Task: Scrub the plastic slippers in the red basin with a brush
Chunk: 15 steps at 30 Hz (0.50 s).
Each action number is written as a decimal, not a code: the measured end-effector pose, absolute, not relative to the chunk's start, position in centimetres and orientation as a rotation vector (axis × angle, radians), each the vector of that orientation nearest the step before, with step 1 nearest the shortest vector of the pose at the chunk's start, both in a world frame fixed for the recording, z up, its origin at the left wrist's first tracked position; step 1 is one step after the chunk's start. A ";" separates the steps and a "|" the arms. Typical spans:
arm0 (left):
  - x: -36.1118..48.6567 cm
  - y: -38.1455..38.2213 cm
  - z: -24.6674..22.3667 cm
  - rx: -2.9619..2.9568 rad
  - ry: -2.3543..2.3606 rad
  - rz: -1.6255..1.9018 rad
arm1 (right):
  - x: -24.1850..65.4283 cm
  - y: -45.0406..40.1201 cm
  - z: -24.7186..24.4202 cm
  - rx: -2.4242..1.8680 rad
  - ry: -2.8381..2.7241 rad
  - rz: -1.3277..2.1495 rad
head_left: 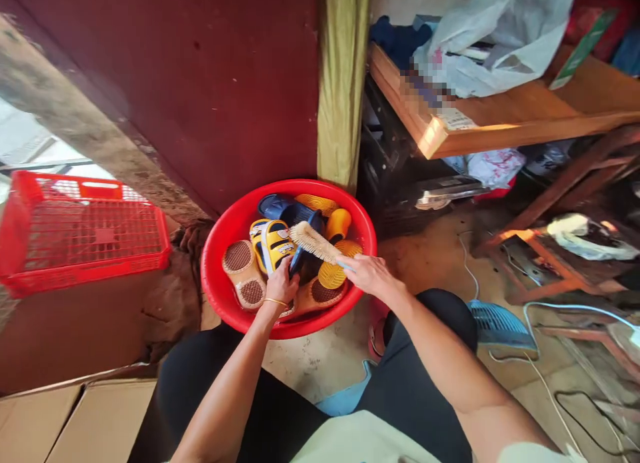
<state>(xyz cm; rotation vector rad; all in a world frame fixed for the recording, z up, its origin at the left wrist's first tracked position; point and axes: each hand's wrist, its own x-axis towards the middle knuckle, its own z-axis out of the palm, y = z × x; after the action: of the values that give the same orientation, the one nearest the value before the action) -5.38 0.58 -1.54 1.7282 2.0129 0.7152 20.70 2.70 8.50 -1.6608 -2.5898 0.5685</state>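
Note:
My left hand [283, 286] is closed round the heel end of a yellow and blue sandal [275, 243], tilted up over a red basin [213, 283]. In my right hand [373, 274] is the handle of a scrubbing brush [313, 242] with pale bristles, its head beside the sandal; whether they touch I cannot tell. Around them in the basin lie several shoes: a dark blue slipper [275, 205], a tan shoe with brown sole patches [243, 276], and yellow slippers [333, 273], some sole up. Part of the pile is hidden by my hands and the brush.
A red plastic crate [100, 266] rests on cardboard [75, 323] at left. Behind the basin stands a dark red panel [225, 83] beside a yellowish curtain [340, 83]. At right are a wooden table [525, 106] with bags, a blue plastic piece [500, 326] and cables on the floor.

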 end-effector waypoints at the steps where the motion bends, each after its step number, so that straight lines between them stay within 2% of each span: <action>1: -5.2 0.7 -1.5 1.722 2.028 0.727 | 20.1 3.2 8.0 -1.726 -2.605 0.514; 7: -5.6 0.3 -0.4 1.540 1.988 1.037 | 18.7 5.7 6.9 -1.847 -2.459 0.472; 11: -6.8 0.0 0.2 1.100 1.766 1.383 | 18.2 4.4 6.6 -1.638 -2.411 0.529; 15: -7.5 0.4 0.5 0.833 1.738 1.555 | 16.2 -0.3 5.8 -1.444 -2.593 0.602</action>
<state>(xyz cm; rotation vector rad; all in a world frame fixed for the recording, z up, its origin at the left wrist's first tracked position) -7.46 0.43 0.47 0.8331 1.7376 1.5555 16.18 -0.34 5.76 -1.4444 -2.5930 0.6020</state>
